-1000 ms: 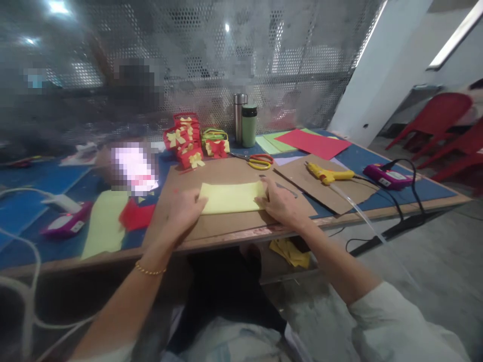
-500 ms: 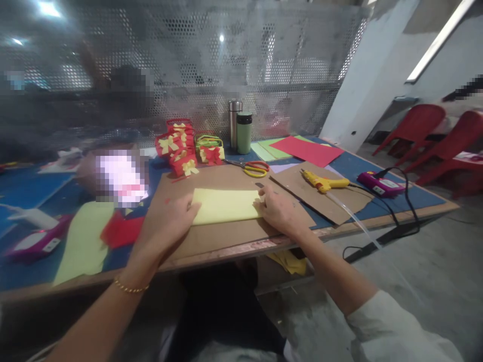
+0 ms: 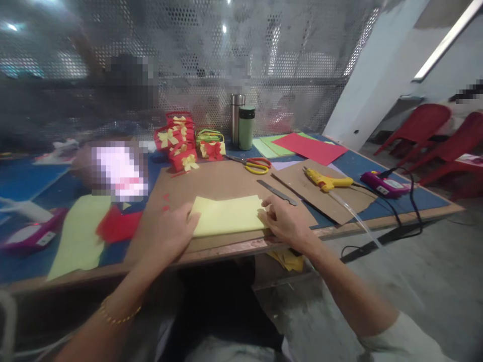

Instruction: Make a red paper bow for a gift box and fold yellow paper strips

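- A blue table point(image 3: 117, 251) is backed by a perforated metal screen point(image 3: 181, 60).
- On brown cardboard point(image 3: 219, 181), near the front edge, a yellow sheet point(image 3: 228, 216) is held.
- Its left end is pinched by the left hand point(image 3: 171, 229), its right end by the right hand point(image 3: 285, 218).
- A flat grey strip point(image 3: 277, 192) is laid just beyond the right hand.
- Scissors point(image 3: 258, 165) are placed farther back; a yellow glue gun point(image 3: 328, 181) is set at the right.

Dim, greyish overall. Slanting bright strip point(image 3: 448, 41) at upper right; glare spots across the perforated panel point(image 3: 211, 65), top. Deep shadow below the table point(image 3: 426, 197). Pixelated patch point(image 3: 119, 168) at left blown out. Left hand point(image 3: 171, 232) soft; wide-angle stretch toward corners.
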The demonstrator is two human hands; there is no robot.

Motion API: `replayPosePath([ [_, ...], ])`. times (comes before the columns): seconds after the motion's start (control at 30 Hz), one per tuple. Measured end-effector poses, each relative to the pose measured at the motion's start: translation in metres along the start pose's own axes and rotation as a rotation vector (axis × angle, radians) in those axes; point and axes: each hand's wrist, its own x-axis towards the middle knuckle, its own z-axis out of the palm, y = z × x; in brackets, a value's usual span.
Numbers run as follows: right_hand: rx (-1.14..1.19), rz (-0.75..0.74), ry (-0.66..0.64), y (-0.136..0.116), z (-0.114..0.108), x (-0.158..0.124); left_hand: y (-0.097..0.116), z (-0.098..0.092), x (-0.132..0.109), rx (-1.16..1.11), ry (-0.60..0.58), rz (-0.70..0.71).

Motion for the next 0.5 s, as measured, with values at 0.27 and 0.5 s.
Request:
replayPosePath([
  [0.27, 0.079, -0.086, 0.046, 0.004, 0.002, 0.004, 0.008, 0.012, -0.011, 0.068, 0.027, -0.025],
  [0.5, 0.016, -0.016, 0.054, 0.005, 0.004, 0.012, 0.009, 0.008, -0.009, -0.015, 0.012, -0.108],
])
